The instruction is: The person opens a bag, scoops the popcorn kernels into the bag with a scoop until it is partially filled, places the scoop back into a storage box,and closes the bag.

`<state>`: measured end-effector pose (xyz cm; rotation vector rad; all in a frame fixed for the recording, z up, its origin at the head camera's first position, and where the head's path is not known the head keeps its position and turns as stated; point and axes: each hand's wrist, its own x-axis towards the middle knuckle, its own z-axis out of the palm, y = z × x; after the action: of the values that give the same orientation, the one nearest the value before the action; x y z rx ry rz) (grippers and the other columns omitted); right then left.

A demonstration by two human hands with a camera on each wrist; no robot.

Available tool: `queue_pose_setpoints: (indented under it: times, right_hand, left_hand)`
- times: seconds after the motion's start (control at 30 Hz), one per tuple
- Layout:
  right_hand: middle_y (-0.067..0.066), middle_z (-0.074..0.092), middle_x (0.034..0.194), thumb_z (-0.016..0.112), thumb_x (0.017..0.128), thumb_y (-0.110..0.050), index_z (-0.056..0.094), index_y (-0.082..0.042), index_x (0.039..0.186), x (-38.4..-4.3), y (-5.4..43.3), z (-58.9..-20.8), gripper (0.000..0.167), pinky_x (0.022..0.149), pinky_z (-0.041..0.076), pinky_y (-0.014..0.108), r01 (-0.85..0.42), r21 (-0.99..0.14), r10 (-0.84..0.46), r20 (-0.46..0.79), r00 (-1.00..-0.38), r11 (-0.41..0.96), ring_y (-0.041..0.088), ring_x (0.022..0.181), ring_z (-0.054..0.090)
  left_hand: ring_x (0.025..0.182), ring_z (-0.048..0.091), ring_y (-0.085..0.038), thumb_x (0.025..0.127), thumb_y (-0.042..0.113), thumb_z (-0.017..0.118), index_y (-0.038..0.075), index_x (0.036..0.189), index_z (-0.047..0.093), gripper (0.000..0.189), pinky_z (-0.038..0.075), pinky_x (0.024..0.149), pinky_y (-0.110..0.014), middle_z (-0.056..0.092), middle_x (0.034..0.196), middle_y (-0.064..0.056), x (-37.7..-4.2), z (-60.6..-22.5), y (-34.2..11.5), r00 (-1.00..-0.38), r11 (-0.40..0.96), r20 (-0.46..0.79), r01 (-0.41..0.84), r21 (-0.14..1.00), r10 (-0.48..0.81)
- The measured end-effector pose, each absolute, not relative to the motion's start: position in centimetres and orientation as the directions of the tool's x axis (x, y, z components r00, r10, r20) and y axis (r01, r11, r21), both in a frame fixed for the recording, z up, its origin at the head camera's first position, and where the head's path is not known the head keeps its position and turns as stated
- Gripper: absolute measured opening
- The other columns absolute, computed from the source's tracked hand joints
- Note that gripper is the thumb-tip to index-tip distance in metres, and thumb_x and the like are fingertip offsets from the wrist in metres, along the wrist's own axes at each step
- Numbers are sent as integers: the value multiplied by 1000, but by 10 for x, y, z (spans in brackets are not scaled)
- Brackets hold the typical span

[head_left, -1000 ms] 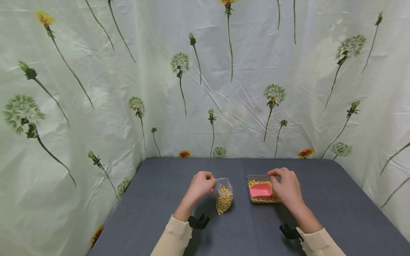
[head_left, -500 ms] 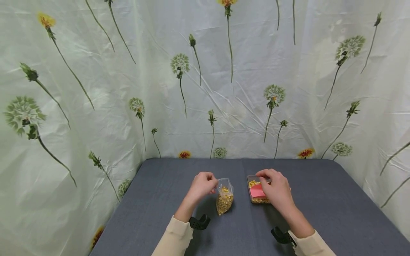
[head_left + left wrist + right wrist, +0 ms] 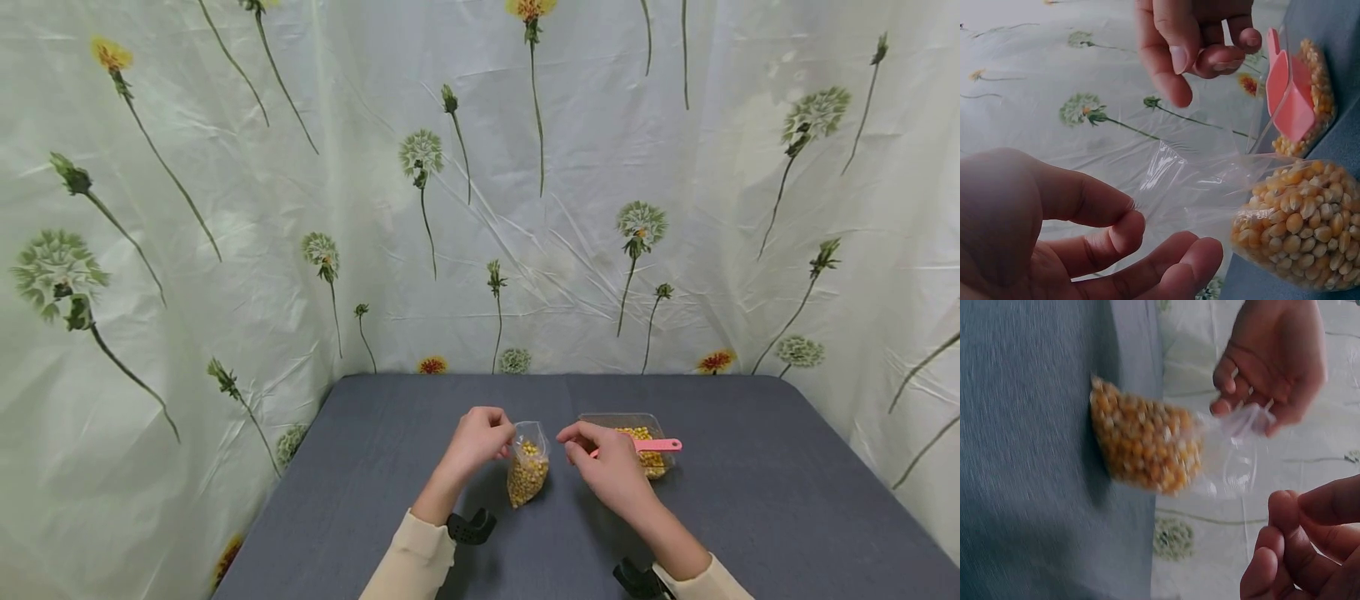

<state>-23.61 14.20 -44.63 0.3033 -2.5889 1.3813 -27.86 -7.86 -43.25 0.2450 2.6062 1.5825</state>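
A clear plastic bag of corn kernels stands on the table, its upper part upright and transparent. My left hand pinches the bag's top edge between thumb and index finger, seen close up in the left wrist view. Just right of the bag hovers my right hand, fingers loosely bent, nothing held in them; in the right wrist view its fingertips are apart from the bag. Behind that hand is a clear plastic container of corn kernels. A pink scoop lies on those kernels, its handle pointing right in the head view.
A dark grey cloth covers the table. Behind it and at the sides hangs a pale curtain printed with dandelions. Each wrist carries a black camera mount, such as the left wrist mount.
My right hand has moved left from over the container to beside the bag, uncovering the scoop's handle and hiding its bowl in the head view. The left hand keeps its pinch on the bag.
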Motion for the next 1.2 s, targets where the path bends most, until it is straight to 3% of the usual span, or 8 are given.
queue_pose_setpoints:
  times: [0.1, 0.27, 0.47, 0.53, 0.73, 1.0, 1.2]
  right_hand:
    - [3, 66, 73, 65, 96, -8, 74, -19, 103, -233, 136, -448, 16, 51, 41, 29, -256, -838, -149, 209, -966, 482, 18, 59, 56]
    - [9, 67, 76, 63, 99, -14, 71, -14, 117, -230, 126, -454, 20, 53, 46, 31, -255, -883, -267, 156, -951, 393, 28, 66, 63]
    - [14, 69, 84, 64, 99, -14, 70, -12, 121, -227, 118, -461, 24, 61, 53, 31, -278, -904, -343, 160, -925, 326, 37, 73, 66]
    - [14, 70, 84, 65, 98, -14, 70, -11, 120, -226, 116, -463, 23, 62, 52, 31, -284, -905, -353, 165, -921, 318, 37, 74, 66]
    - [12, 71, 84, 66, 97, -13, 70, -6, 119, -224, 110, -466, 24, 58, 54, 32, -259, -922, -346, 152, -926, 289, 35, 73, 68]
    - [13, 72, 83, 69, 95, -14, 71, -7, 110, -222, 105, -471, 16, 56, 56, 34, -233, -933, -276, 156, -949, 274, 39, 72, 70]
    - [-6, 69, 78, 77, 90, -17, 73, -21, 91, -223, 104, -472, 6, 57, 54, 29, -302, -866, -148, 264, -953, 398, 17, 66, 67]
  left_hand:
    - [69, 69, -36, 86, 9, 59, 7, 73, 68, 16, 55, 63, -47, 66, 66, -9, -279, -433, -77, -984, 451, 21, 100, 887, 177]
    - [67, 68, -35, 87, 9, 60, 6, 73, 67, 16, 54, 58, -39, 65, 64, -8, -278, -435, -74, -983, 432, 36, 112, 895, 179]
    - [59, 64, -24, 88, 11, 61, 3, 78, 67, 14, 51, 56, -36, 65, 66, -6, -278, -438, -70, -982, 421, 33, 109, 900, 185]
    - [58, 63, -25, 88, 11, 61, 4, 79, 66, 13, 48, 54, -34, 65, 65, -6, -277, -438, -70, -983, 428, 34, 109, 897, 179]
    - [70, 66, -43, 89, 11, 60, 9, 76, 63, 13, 43, 52, -32, 64, 64, -6, -275, -439, -69, -986, 434, 34, 101, 895, 160]
    - [60, 63, -26, 86, 8, 59, 6, 76, 64, 12, 42, 52, -32, 65, 66, -6, -274, -439, -66, -988, 399, 4, 67, 915, 156]
    - [59, 63, -22, 88, 8, 62, 1, 77, 65, 13, 55, 63, -47, 65, 69, -8, -272, -439, -64, -982, 352, 3, 71, 933, 189]
